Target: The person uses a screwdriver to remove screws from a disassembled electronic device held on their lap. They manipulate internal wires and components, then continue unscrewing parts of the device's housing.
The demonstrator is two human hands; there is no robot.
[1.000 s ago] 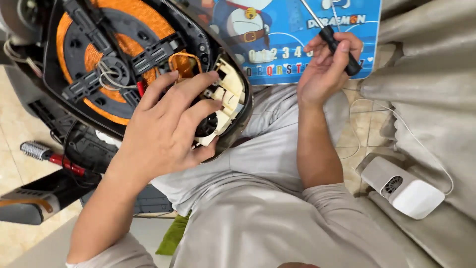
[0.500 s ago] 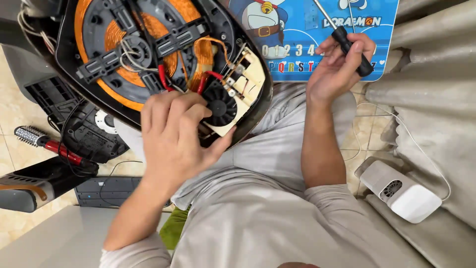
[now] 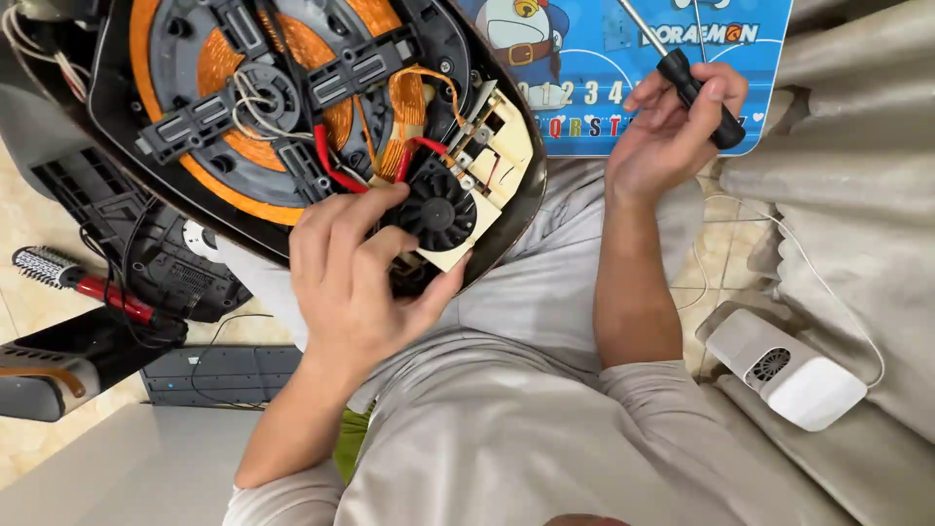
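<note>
The opened cooker (image 3: 292,127) rests tilted on my lap, its orange coil facing me and its small black fan (image 3: 438,209) at the lower edge. My left hand (image 3: 355,282) grips that edge, fingers curled around the fan corner. My right hand (image 3: 672,131) is clenched on a black-handled screwdriver (image 3: 696,86), its shaft pointing up-left over a blue cartoon board (image 3: 623,68). A white box (image 3: 784,370) lies at my right; a red-handled brush (image 3: 83,282) on the floor left.

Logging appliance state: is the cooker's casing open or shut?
Open. The cooker lies uncovered, with its orange coil and black fan exposed; the left hand rests at the fan.
</note>
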